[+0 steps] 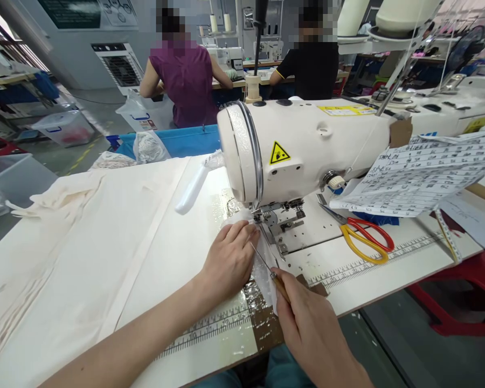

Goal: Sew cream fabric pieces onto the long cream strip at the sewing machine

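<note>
My left hand (231, 257) is just in front of the presser foot of a white sewing machine (295, 145), its curled fingers pinching white fabric (242, 216) against the bed. A wooden-handled awl (281, 284) is gripped in my right hand (307, 318), near the table's front edge. Its thin metal point reaches up and left to my left fingertips. A strip of the white fabric (267, 277) runs down between the hands, and my right hand touches its lower end. The needle area is partly hidden by the machine head and my left fingers.
Scissors (366, 237) with red and yellow handles lie right of the needle plate. A written paper sheet (420, 172) leans by the machine. Cream fabric pieces (76, 258) cover the table's left side. Two people (186, 81) sit working ahead. Printed rulers (372, 261) line the front edge.
</note>
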Action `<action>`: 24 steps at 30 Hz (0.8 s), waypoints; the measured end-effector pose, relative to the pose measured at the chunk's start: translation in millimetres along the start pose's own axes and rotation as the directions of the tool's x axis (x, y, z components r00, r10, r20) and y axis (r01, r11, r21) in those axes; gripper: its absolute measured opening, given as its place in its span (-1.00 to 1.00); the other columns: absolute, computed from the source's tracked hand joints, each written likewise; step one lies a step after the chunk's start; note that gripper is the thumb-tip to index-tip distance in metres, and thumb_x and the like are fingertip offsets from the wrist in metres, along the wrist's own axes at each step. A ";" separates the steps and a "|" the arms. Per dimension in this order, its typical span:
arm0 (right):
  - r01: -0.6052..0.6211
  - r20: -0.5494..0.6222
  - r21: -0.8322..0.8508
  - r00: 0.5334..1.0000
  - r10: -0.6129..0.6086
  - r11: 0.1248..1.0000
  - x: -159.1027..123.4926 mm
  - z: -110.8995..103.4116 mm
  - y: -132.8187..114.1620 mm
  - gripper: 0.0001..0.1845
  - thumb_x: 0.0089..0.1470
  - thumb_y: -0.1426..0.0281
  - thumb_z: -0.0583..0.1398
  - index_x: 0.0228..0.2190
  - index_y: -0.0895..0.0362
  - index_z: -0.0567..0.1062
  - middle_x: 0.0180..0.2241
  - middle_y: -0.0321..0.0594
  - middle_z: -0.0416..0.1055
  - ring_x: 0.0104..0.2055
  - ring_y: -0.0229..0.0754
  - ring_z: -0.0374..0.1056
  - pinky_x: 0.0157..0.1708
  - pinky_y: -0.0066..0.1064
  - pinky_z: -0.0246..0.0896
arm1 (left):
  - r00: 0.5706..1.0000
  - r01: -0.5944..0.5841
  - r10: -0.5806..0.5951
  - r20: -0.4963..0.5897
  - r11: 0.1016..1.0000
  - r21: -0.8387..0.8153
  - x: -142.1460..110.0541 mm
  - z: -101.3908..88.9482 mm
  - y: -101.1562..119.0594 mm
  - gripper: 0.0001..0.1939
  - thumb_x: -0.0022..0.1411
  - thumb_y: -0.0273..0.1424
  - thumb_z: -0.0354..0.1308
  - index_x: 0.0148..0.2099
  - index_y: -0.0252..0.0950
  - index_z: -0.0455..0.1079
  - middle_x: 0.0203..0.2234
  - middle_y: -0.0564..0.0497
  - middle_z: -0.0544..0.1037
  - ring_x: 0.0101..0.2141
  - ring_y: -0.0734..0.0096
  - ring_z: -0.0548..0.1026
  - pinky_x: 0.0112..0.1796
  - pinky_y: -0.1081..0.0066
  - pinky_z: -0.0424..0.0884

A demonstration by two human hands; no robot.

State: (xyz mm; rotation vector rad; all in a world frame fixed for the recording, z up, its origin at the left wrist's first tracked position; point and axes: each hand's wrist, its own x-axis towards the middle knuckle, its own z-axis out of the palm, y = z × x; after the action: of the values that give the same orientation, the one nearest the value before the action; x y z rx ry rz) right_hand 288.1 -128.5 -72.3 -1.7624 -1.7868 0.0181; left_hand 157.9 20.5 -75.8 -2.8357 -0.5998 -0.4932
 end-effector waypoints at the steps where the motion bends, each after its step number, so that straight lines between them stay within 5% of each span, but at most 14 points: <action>1: -0.006 0.007 0.011 1.000 0.006 1.000 0.0 -0.3 -0.4 -0.63 0.23 0.57 -0.07 -0.04 0.32 0.41 -0.23 -0.01 0.62 -0.35 -0.08 0.59 -0.54 -0.37 0.47 | 1.000 -0.004 0.004 0.006 1.000 -0.019 -0.5 -1.4 3.8 -0.62 0.37 -0.49 -0.08 0.13 -0.53 0.38 0.07 -0.27 0.47 0.13 -0.01 0.34 0.05 0.10 0.33; 4: -0.012 0.003 0.006 1.000 0.012 1.000 1.5 -0.6 -0.8 -0.63 0.22 0.57 -0.07 -0.05 0.32 0.42 -0.24 -0.01 0.62 -0.37 -0.07 0.59 -0.55 -0.34 0.46 | 0.999 -0.011 0.011 0.033 1.000 -0.016 -1.6 -4.2 12.2 -0.57 0.38 -0.40 -0.08 0.15 -0.56 0.37 0.11 -0.29 0.44 0.16 -0.01 0.33 0.09 0.10 0.30; 13: -0.005 -0.027 -0.011 1.000 0.004 1.000 4.5 1.8 0.6 -0.63 0.18 0.60 -0.06 -0.09 0.32 0.44 -0.30 -0.05 0.62 -0.42 -0.07 0.58 -0.55 -0.33 0.42 | 1.000 -0.015 0.013 0.027 0.998 0.066 -1.1 -2.0 4.3 -0.59 0.28 -0.60 -0.05 0.13 -0.50 0.39 0.10 -0.24 0.47 0.13 -0.01 0.36 0.06 0.08 0.30; 24: -0.034 0.026 0.069 0.999 0.032 0.997 -2.5 -3.8 3.2 -0.62 0.21 0.56 -0.06 -0.04 0.29 0.43 -0.22 -0.03 0.62 -0.34 -0.05 0.59 -0.49 -0.32 0.46 | 1.000 -0.012 0.010 -0.027 0.996 -0.089 -4.9 -4.1 19.3 -0.59 0.39 -0.38 -0.09 0.13 -0.50 0.39 0.07 -0.23 0.48 0.13 0.04 0.36 0.10 0.09 0.24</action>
State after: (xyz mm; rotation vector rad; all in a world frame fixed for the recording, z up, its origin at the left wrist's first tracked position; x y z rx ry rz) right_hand 292.5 -132.0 -71.6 -1.7492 -1.7536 0.1144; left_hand 160.6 0.3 -76.2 -2.9090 -0.5709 -0.5686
